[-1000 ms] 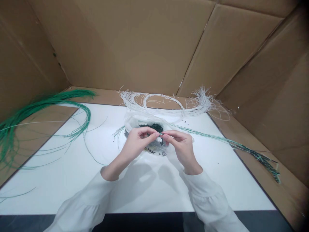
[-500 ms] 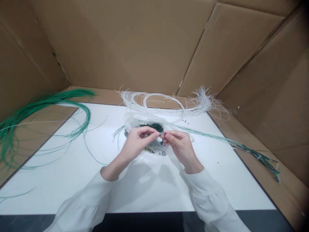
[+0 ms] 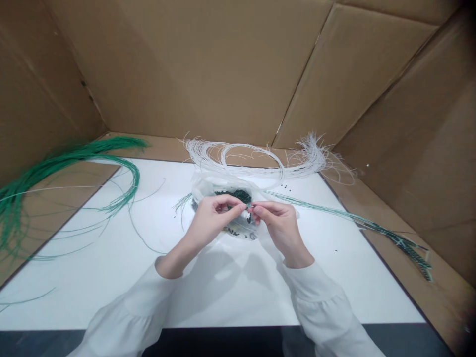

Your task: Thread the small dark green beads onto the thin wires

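Note:
My left hand (image 3: 213,214) is closed, thumb and forefinger pinched together over a clear plastic bag (image 3: 204,184). Close beside it, my right hand (image 3: 280,223) is pinched too, its fingertips almost touching the left ones. A short thin strand (image 3: 250,206) spans the gap between the fingertips, with a small dark bit at the right-hand end. Dark green beads (image 3: 242,195) fill part of the bag, which has black lettering on its near side. Just below the fingertips a small black-and-white piece shows; whether it hangs from the strand I cannot tell.
Green strands (image 3: 74,153) lie bundled at the left, with loose ends on the white board (image 3: 122,292). Coiled white strands (image 3: 253,168) lie behind the bag. Green strands with beaded ends (image 3: 409,250) stretch to the right. Cardboard walls (image 3: 204,64) surround the board.
Both hands stay almost in place. The right fingertips have shifted very slightly, and less of the pale strand shows between the two pinches.

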Available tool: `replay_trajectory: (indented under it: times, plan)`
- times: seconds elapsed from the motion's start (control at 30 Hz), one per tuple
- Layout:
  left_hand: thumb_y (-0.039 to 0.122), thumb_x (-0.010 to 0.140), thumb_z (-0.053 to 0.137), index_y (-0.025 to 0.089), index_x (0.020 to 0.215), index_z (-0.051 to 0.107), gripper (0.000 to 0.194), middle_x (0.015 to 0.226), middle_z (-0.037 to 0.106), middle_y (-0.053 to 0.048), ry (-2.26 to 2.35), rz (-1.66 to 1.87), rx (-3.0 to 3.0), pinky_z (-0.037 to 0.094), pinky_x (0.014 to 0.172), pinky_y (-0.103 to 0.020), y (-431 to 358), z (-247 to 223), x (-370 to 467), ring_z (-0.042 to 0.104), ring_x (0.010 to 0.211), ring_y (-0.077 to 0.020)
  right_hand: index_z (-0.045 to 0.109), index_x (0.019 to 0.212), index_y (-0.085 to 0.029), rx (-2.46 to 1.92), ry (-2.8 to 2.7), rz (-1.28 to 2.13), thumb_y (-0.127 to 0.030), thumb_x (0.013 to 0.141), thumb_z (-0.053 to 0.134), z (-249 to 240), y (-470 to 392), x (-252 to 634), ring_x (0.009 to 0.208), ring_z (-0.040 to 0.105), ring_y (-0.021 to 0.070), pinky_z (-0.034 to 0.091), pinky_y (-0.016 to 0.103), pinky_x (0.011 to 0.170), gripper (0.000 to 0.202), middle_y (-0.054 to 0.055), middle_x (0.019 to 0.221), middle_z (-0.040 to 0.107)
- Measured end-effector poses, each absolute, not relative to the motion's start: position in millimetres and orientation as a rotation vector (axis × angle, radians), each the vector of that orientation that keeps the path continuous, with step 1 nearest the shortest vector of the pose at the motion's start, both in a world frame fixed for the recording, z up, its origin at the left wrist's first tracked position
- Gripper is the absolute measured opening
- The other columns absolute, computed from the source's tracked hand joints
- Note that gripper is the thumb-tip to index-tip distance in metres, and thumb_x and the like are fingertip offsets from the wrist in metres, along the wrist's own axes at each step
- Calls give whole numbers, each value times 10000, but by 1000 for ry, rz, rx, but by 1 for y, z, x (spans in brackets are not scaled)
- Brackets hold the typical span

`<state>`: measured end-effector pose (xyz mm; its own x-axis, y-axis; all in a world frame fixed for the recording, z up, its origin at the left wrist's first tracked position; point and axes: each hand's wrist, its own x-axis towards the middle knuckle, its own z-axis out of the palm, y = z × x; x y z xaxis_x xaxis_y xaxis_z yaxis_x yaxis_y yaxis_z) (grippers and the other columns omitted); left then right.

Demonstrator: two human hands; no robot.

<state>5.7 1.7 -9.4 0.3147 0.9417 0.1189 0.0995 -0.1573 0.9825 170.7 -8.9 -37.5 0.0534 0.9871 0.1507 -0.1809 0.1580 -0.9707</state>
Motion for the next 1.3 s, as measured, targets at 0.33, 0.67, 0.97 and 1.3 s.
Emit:
replay_trajectory:
  times: [0.33,0.67,0.97,1.3]
  plan:
    - [349,735,604,135,728,660,221,696,634,-26,1009,1014,1564,370,556,-208,1,-10,5,494,608,-111,731,720,-214,-997,-1132,1114,-268,621,731,-37,-9,171,532,561,127,451,254,475,113,28,641,694]
    - [340,741,594,132,731,663,220,701,638,-34,1041,1003,1594,369,554,-215,2,-9,6,492,610,-115,731,713,-214,-1007,-1146,1091,-267,617,731,-37,-9,171,535,569,131,455,255,473,110,31,645,697]
    - [329,738,597,133,717,663,208,697,642,-27,1078,1032,1635,364,551,-208,2,-8,6,487,596,-107,728,729,-210,-1101,-1256,921,-279,638,718,-34,-12,170,529,581,138,475,262,492,114,24,644,693]
    - [305,745,584,142,736,680,189,696,656,-18,1138,1040,1732,368,544,-206,0,-7,7,506,594,-106,712,766,-214,-1149,-1489,513,-242,726,652,-31,-17,167,598,605,134,480,246,552,77,17,731,700]
